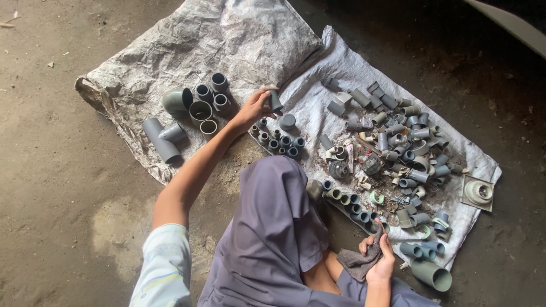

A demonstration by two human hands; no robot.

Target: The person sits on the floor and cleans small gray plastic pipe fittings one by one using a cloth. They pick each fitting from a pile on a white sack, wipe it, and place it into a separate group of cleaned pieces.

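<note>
While my left hand (254,108) pinches 1 small grey fitting (276,101), I should lower it upright beside the sorted cluster (278,141); my right hand (378,260) grips a rag (357,261).

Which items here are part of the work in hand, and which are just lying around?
In hand:
- left hand holding a small grey pipe fitting
- right hand holding a grey rag
- row of small fittings set upright nearest the left hand
- mixed heap of fittings

Lying about:
- woven sheet
- large elbow and tee pieces
- square floor drain
- large coupling
</note>
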